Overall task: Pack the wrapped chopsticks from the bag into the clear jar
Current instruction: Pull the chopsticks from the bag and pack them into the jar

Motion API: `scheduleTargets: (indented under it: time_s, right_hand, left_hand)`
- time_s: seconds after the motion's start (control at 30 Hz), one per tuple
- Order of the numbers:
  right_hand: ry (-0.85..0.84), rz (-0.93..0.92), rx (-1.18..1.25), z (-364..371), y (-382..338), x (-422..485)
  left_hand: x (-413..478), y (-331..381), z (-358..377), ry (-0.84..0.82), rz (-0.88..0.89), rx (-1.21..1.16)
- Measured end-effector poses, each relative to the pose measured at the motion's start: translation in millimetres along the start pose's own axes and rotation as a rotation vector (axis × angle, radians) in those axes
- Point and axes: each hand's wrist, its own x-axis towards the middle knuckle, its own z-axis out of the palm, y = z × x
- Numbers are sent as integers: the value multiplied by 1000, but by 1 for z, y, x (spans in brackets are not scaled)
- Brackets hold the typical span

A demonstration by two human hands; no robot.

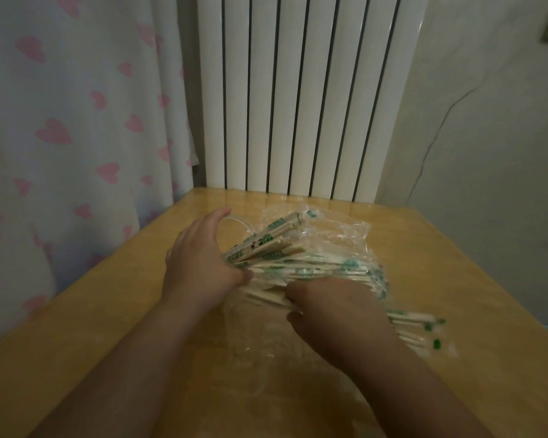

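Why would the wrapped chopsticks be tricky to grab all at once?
Probably slippery: the wrapped chopsticks wear glossy film, so they may slide. They fan out at different angles, so a bunch likely splays. Each looks thin and straight, likely stiff and light.
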Motion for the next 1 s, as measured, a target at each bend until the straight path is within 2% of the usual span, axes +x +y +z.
scheduleTargets:
  time_s: [0.23, 0.37, 0.4, 0.57, 0.87, 1.0]
  right_hand:
    - [246, -22, -110, -23, 6, -7]
    - [601, -23, -24, -24, 16, -7]
    - [647, -45, -26, -21, 19, -6]
    - [675, 5, -80, -11, 21, 4]
    - [800, 114, 229, -6, 18, 4]
    - [915, 131, 635, 2, 16, 8]
  left_hand:
    - [3, -3, -2, 19, -27, -35]
    - [1, -3, -2, 16, -8, -40]
    - [1, -3, -1, 16, -10, -44]
    - [0, -3, -1, 0, -24, -74]
    - [1, -4, -2, -14, -12, -71]
    - [1, -3, -2, -41, -10, -78]
